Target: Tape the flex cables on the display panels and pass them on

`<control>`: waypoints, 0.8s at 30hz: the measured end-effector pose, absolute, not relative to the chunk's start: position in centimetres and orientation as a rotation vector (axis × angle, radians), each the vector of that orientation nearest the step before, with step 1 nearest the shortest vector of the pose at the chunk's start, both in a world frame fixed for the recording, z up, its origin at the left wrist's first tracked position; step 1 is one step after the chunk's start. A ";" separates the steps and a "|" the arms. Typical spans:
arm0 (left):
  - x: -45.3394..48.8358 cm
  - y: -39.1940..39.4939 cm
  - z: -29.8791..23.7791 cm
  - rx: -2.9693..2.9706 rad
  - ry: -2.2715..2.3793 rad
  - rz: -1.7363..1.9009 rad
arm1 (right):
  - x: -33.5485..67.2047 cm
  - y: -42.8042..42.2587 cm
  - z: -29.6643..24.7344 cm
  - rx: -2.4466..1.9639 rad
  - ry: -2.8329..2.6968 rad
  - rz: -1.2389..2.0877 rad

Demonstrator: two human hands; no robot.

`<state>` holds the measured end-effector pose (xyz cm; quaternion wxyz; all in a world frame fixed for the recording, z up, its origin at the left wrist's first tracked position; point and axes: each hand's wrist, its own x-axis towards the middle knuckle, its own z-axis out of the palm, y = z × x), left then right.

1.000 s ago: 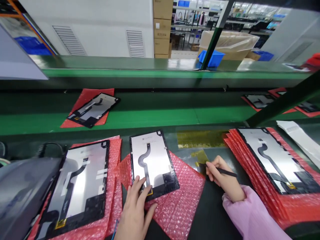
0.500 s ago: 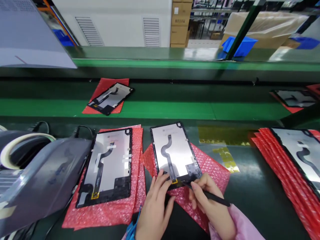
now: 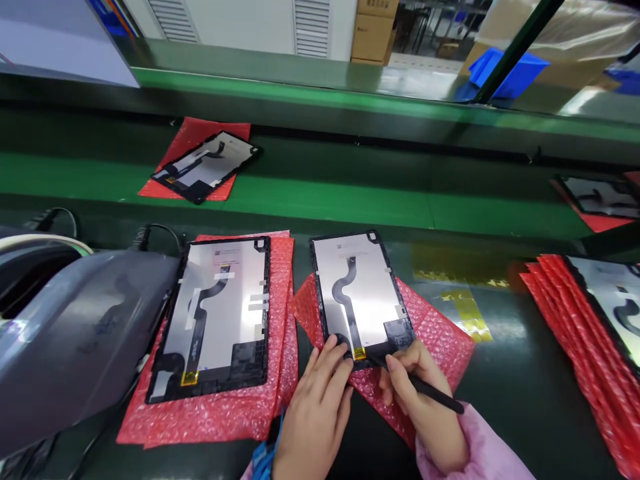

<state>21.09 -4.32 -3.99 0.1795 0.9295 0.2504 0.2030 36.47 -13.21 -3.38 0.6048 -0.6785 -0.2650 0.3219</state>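
Note:
A tablet panel (image 3: pixel 361 293) lies back-side up on a red bubble-wrap sheet (image 3: pixel 430 340) in front of me, with a black curved flex cable on its silver back. My left hand (image 3: pixel 320 400) rests with fingers spread on the panel's near edge. My right hand (image 3: pixel 425 407) pinches a thin black tool (image 3: pixel 425 390). The tool's tip touches the panel's near end beside a yellow tape piece.
A second panel (image 3: pixel 220 313) lies on stacked red bubble wrap at the left, beside a grey machine housing (image 3: pixel 75 333). More panels on red sheets (image 3: pixel 590 320) lie at the right. Another panel (image 3: pixel 205 167) rides the green conveyor. Yellow tape strips (image 3: pixel 465 303) lie on the bench.
My right hand has moved left from the yellow tape strips to the panel's near end, carrying the tool. The view has shifted left and tilted down.

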 end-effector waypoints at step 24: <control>21.4 -4.3 -3.5 2.626 0.708 0.584 | 36.5 -13.7 -3.8 -1.697 -0.671 0.719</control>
